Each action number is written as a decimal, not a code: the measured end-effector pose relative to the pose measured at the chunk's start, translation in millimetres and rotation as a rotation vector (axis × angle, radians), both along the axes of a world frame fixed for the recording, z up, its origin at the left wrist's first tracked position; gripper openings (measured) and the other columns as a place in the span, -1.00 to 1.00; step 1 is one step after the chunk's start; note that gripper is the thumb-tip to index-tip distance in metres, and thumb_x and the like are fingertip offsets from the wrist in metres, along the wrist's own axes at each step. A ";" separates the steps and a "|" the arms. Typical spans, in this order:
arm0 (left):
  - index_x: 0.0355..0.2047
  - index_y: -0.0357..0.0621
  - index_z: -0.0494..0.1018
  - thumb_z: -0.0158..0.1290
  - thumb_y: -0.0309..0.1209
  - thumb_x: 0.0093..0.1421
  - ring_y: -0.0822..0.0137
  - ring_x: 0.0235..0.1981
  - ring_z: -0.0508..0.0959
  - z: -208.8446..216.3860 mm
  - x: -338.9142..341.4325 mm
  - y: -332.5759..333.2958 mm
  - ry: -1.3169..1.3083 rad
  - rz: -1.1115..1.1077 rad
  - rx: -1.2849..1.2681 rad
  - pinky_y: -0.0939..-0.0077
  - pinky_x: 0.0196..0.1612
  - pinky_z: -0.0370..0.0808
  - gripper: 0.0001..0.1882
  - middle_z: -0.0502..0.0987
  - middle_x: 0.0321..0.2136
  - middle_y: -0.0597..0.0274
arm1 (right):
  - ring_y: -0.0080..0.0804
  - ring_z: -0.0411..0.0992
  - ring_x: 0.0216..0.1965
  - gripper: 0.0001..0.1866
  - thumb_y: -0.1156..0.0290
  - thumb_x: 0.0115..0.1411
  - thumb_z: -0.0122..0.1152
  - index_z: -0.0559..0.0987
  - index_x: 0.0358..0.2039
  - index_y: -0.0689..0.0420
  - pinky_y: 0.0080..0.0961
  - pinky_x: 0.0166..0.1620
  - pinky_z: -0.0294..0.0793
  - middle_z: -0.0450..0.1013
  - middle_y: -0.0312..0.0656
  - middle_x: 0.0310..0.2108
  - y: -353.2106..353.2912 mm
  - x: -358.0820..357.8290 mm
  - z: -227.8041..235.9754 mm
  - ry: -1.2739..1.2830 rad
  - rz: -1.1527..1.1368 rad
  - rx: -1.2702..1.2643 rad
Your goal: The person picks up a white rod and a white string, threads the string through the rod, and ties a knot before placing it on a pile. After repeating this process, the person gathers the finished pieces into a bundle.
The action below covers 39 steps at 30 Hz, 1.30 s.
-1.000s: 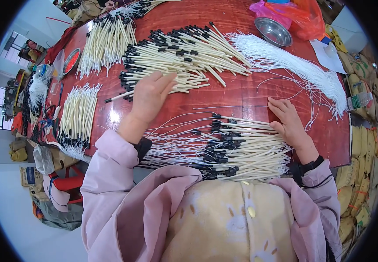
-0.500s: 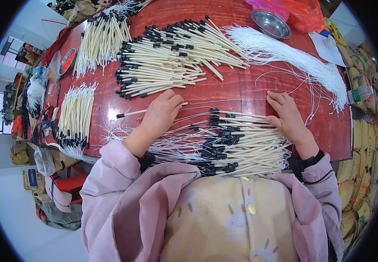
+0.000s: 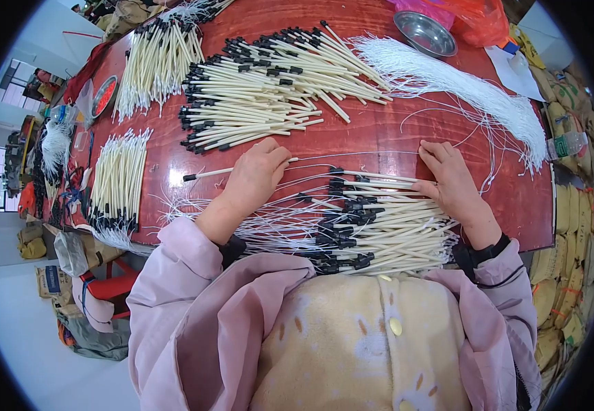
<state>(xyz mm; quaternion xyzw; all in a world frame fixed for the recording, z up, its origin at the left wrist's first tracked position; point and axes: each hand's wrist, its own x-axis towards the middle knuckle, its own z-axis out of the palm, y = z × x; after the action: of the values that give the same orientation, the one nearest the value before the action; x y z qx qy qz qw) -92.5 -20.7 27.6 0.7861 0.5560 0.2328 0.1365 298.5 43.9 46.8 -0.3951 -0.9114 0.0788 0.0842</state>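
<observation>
A thin cream stick (image 3: 213, 172) with a black end piece lies across the table, and my left hand (image 3: 259, 168) is closed around its right part. From the stick's light tip, a thin white string (image 3: 358, 153) runs nearly straight to the fingertips of my right hand (image 3: 451, 181). That hand rests with its fingers stretched and its thumb apart; whether any fingers pinch the string is hidden. Its thumb touches the edge of a near pile of cream sticks (image 3: 396, 222), whose black ends face left. White strings (image 3: 276, 222) trail leftward from this pile, under my left forearm.
Beyond my hands lies a large heap of black-ended sticks (image 3: 256, 103). Two more bundles, one far (image 3: 163, 61) and one nearer (image 3: 118, 181), sit left. White string hanks (image 3: 461, 89) stretch across the right, by a metal bowl (image 3: 426, 35). A dish of red bits (image 3: 105, 96) stands far left.
Both hands stay nearly where they were, with the stick and string still between them. The whole view has shifted very slightly.
</observation>
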 end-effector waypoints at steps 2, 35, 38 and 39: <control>-0.21 -0.19 0.57 0.13 -0.47 0.22 -0.03 -0.21 0.56 0.9 2.3 0.1 -0.005 0.002 0.011 0.10 -0.16 0.53 -0.86 0.51 -0.29 0.06 | -0.01 0.31 0.18 -0.25 0.02 0.10 0.36 0.50 0.12 0.40 -0.17 0.28 0.28 0.38 0.02 0.19 -0.2 -1.3 1.1 -0.002 -0.003 -0.009; -0.44 -0.20 0.58 0.27 -0.28 0.13 -0.07 -0.38 0.63 2.4 26.0 79.6 0.165 0.287 0.003 0.11 -0.26 0.54 -0.77 0.62 -0.48 0.01 | -0.19 0.40 -0.05 -0.74 0.44 0.06 0.37 0.60 -0.19 0.14 -0.24 0.06 0.33 0.50 -0.20 -0.13 44.0 -50.2 -17.3 0.145 0.193 0.140; -0.44 -0.22 0.58 0.27 -0.28 0.13 0.02 -0.42 0.63 6.7 23.6 79.0 0.082 0.249 0.112 0.18 -0.29 0.53 -0.76 0.61 -0.51 0.03 | -0.22 0.40 -0.14 -0.84 0.50 0.03 0.35 0.57 -0.35 0.12 -0.25 0.00 0.33 0.48 -0.24 -0.28 49.3 -47.9 -19.8 0.123 0.157 0.202; -0.45 -0.24 0.58 0.27 -0.29 0.14 0.07 -0.44 0.64 8.8 20.8 76.6 0.043 0.233 0.165 0.21 -0.31 0.53 -0.76 0.61 -0.53 0.04 | -0.22 0.39 -0.17 -0.85 0.51 0.01 0.34 0.55 -0.37 0.12 -0.26 -0.02 0.32 0.46 -0.24 -0.31 51.0 -49.2 -21.2 0.141 0.172 0.213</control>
<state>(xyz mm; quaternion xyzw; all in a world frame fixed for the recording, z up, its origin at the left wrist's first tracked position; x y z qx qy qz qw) -71.7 56.0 36.3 0.7296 0.6252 0.2754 0.0315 249.3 94.9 25.6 -0.2981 -0.9368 0.0162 0.1825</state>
